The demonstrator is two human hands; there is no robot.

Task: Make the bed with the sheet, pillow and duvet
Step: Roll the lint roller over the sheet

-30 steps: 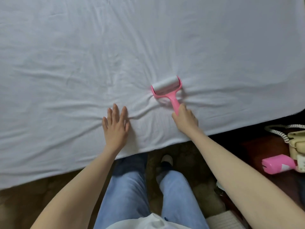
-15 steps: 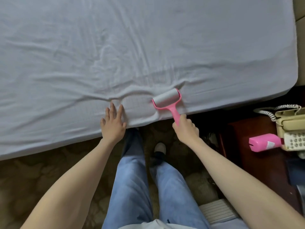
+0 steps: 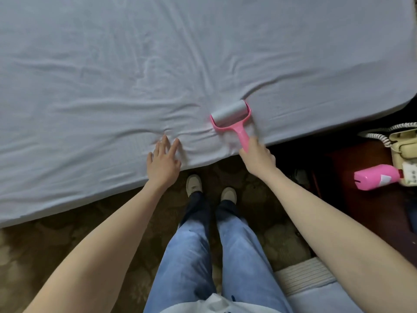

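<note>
**Head view: roller on the sheet, one palm flat beside it**

Head camera looks down over my two bare arms to the bed's near edge. My right hand (image 3: 257,155) has its grip curled round the pink handle of the lint roller (image 3: 232,117), and the roller's pale drum sits on the white sheet (image 3: 158,64) just in from the edge, handle slanting back toward me. Creases fan out across the sheet from the drum. My left hand (image 3: 163,160) lies on the sheet to the left of the roller, near it but apart, fingers straight and a little spread, palm pressing down on the fabric. The sheet covers the whole mattress in view, wrinkled through the middle, and hangs over the near side. Below, my jeans (image 3: 194,256) and light shoes (image 3: 194,185) stand on the patterned carpet (image 3: 56,245). Off to the right, a beige telephone (image 3: 404,150) with a coiled cord and a pink bottle (image 3: 374,179) lying on its side rest on a dark red bedside desk (image 3: 361,211).
</note>
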